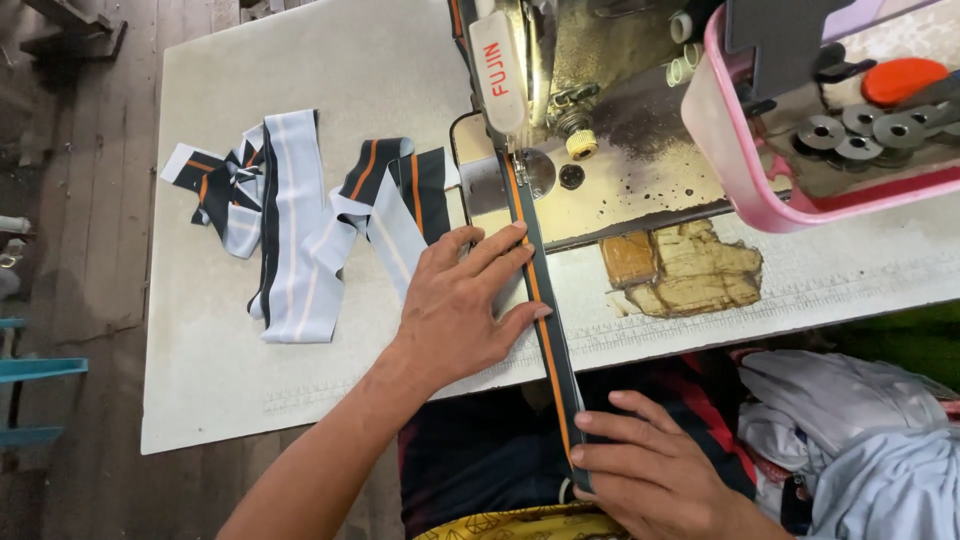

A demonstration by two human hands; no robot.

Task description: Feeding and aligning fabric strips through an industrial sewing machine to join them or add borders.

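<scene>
Strip feeding under the needle, fingers close
Left hand [455, 310] lay flat pinning striped strip [545, 300] on tabletop [220, 380]; right hand [650, 460] pinched its end. Uneven pull prob meant crooked seam, or fingertips near sewing machine [530, 110] needle.

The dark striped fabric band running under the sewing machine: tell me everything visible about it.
The dark fabric band with an orange stripe is narrow, folded flat and pulled straight, running from the sewing machine's presser foot across the white table and off its near edge. The left hand lies flat beside it, fingertips pressing its edge; the right hand pinches its lower end. Beyond the needle, sewn striped band lies piled on the table.
</scene>
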